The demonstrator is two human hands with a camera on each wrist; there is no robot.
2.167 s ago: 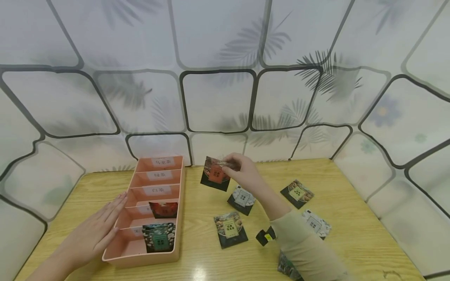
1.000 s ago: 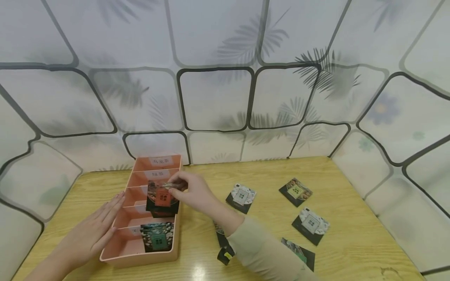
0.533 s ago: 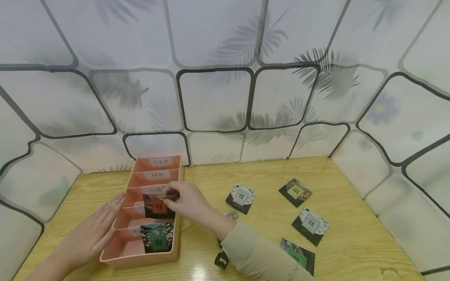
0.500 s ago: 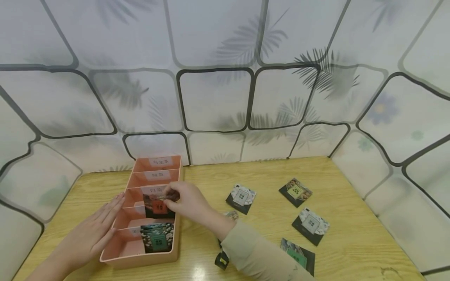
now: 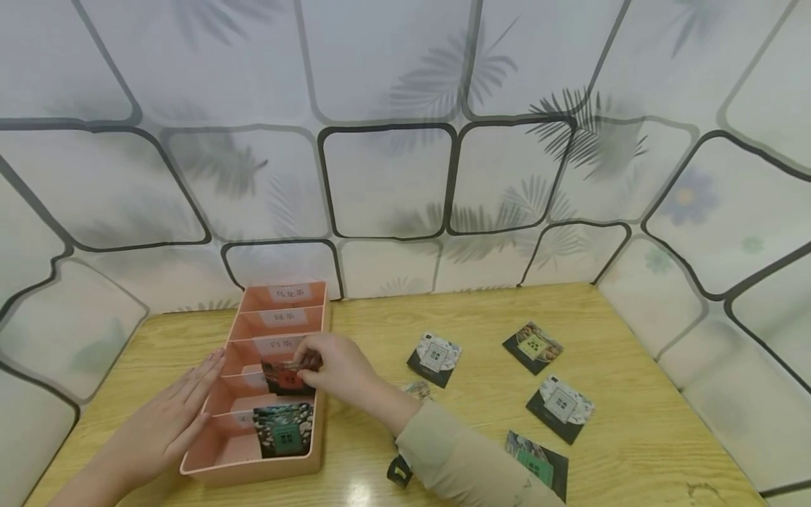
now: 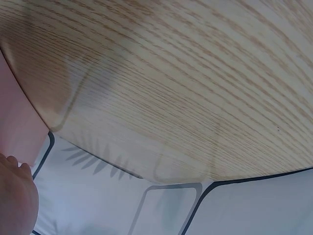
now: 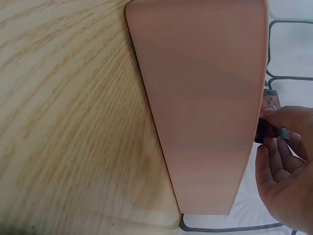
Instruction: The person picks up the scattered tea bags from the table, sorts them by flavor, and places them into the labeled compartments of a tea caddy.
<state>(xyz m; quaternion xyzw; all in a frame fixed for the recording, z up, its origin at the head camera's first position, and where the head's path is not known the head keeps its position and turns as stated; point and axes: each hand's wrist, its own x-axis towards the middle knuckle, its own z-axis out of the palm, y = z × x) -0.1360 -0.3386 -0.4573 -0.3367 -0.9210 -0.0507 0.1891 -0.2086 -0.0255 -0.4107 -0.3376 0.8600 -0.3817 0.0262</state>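
A pink divided box [image 5: 253,473] with labelled compartments stands on the left of the table. My left hand [image 5: 155,419] rests along its left side with fingers extended; the left wrist view catches only a bit of that hand [image 6: 17,196] by the box wall [image 6: 17,117]. Over the second compartment from the front, my right hand [image 5: 342,370] pinches a red-labelled tea bag packet [image 5: 290,380] by its top edge, its lower part inside the compartment. In the right wrist view, thumb and fingers hold the packet [image 7: 270,100] just past the box rim. Green-labelled tea packets [image 5: 283,431] stand in the front compartment.
On the wooden table to the right lie two white-labelled packets [image 5: 435,359], a yellow-labelled packet [image 5: 533,346] and a green-labelled one [image 5: 538,461]. My right forearm partly covers another packet [image 5: 418,389] and a small black object [image 5: 399,470]. A patterned curtain [image 5: 393,183] stands behind.
My right hand has carried the red-labelled packet left from above the table to the box, then lowered it into the second compartment from the front. The left hand stays in place.
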